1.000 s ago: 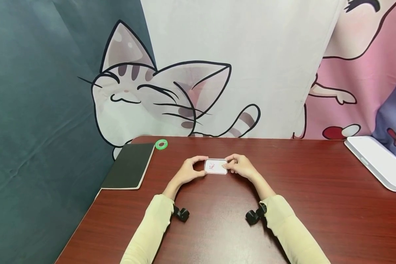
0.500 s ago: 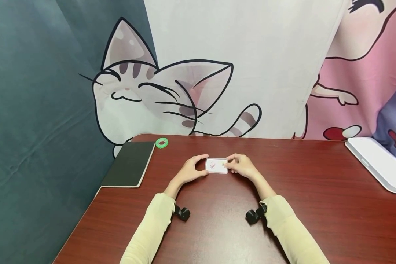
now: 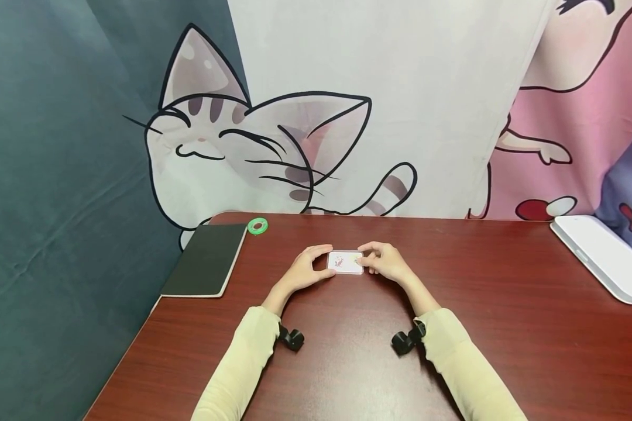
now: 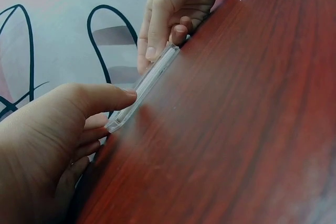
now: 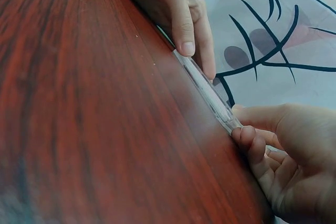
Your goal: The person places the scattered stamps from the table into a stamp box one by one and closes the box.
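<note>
A flat, clear plastic case [image 3: 342, 262] with a white face and a small pink print lies low at the middle of the table's far part. My left hand [image 3: 300, 271] holds its left end, thumb at the near corner and fingers at the far corner. At the right end, my right hand [image 3: 388, 263] pinches the case, its thumb on the upper face and some fingers curled against the end. Both wrist views show the case [image 4: 149, 80] edge-on, close to the tabletop; whether it touches the wood I cannot tell.
Left of the hands lies a dark notebook [image 3: 205, 260], with a green ring [image 3: 257, 226] beside its far corner. A white tray-like object [image 3: 605, 257] sits at the far right of the brown table [image 3: 342, 362]. Behind the table hangs a cartoon-printed cloth [image 3: 426, 88].
Both hands keep their hold on the case, which stays in place between them. Only the head view shifts very slightly.
</note>
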